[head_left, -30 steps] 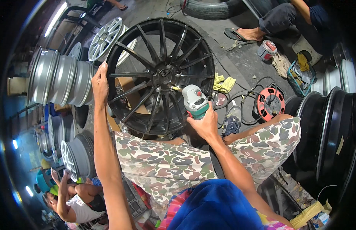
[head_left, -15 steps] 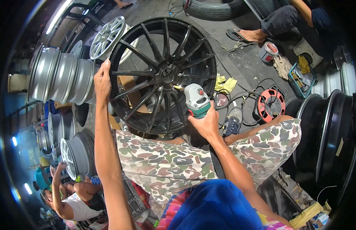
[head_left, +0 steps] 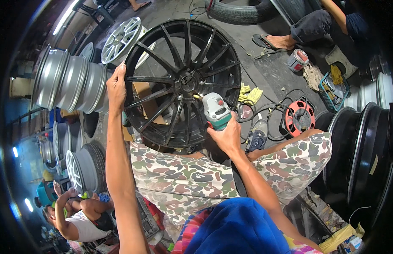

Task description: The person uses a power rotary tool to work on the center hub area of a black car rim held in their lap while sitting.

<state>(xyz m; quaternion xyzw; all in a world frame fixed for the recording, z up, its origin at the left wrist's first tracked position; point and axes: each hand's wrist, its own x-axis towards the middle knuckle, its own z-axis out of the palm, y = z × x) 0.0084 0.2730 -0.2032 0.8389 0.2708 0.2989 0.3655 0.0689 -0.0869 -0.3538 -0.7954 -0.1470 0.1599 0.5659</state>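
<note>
A glossy black multi-spoke wheel rim (head_left: 174, 79) stands tilted in front of me, above my knees. My left hand (head_left: 117, 84) is closed on its left edge, thumb and fingers pinching the lip. In my right hand (head_left: 227, 137) is a grey and green handheld grinder (head_left: 216, 108), held by its body with the fingers wrapped round it. The grinder's slim yellowish tip is by the spokes just below and right of the wheel's hub; I cannot tell whether it touches. My right fingers are partly hidden under the tool.
Silver wheels (head_left: 67, 80) are stacked at the left, black ones (head_left: 344, 144) at the right. A red cable reel (head_left: 298, 117), yellow gloves (head_left: 249, 94), a paint can (head_left: 297, 60) and a teal basket (head_left: 335, 93) lie to the right. Two other people sit nearby. A tyre (head_left: 241, 12) lies far ahead.
The wheel rim has shifted slightly to the right, and my left hand has moved with it. My right hand and the grinder have hardly moved. The person at the lower left has moved their arms.
</note>
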